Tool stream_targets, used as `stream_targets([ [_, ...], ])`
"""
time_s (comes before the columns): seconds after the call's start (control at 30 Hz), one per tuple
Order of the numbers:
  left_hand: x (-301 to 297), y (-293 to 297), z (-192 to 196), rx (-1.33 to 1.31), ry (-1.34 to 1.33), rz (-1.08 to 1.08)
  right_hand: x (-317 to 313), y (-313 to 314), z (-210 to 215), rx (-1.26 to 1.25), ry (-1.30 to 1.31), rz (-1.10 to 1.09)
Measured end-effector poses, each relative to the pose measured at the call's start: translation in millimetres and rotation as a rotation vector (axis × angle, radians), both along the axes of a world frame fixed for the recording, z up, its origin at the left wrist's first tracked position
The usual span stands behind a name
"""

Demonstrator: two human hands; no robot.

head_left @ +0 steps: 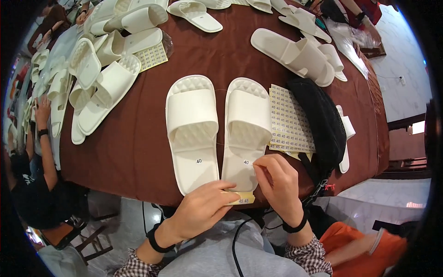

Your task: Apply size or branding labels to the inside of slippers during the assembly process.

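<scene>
White, the left slipper point(192, 111) and the right slipper point(249, 111) lie side by side before you, heels at the tabletop's point(120, 166) near edge. Your left hand point(203, 207) grasps a sticker strip point(246, 200) at the right slipper's heel. Your right hand point(280, 182) curls its fingers beside that heel's round sticker point(246, 162); whether they pinch anything, I cannot tell. Toward the tabletop's right edge, sticker sheets point(288, 120) lie beside a black pouch point(325, 120).
</scene>
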State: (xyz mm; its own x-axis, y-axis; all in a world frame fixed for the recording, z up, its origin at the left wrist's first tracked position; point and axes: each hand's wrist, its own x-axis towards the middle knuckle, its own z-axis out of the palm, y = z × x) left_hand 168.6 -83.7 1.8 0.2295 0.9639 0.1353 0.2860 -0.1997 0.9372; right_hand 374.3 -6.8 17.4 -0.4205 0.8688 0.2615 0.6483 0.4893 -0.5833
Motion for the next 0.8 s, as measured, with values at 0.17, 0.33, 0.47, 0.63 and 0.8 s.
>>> stream_targets([
  [0.17,-5,10,-12,0.185,0.093,-0.224,-8,9,-8,0.213,-0.144,0.082],
  [0.33,-9,11,-16,0.154,0.036,-0.233,-9,8,-12,0.26,-0.276,0.123],
  [0.47,-10,11,-19,0.149,-0.013,-0.232,-9,5,-14,0.308,-0.343,0.16],
  [0.63,-10,12,-21,0.149,-0.023,-0.229,-8,0,-13,0.315,-0.348,0.166],
  [0.8,-10,11,-24,0.149,-0.028,-0.227,-6,-10,-11,0.308,-0.323,0.135],
])
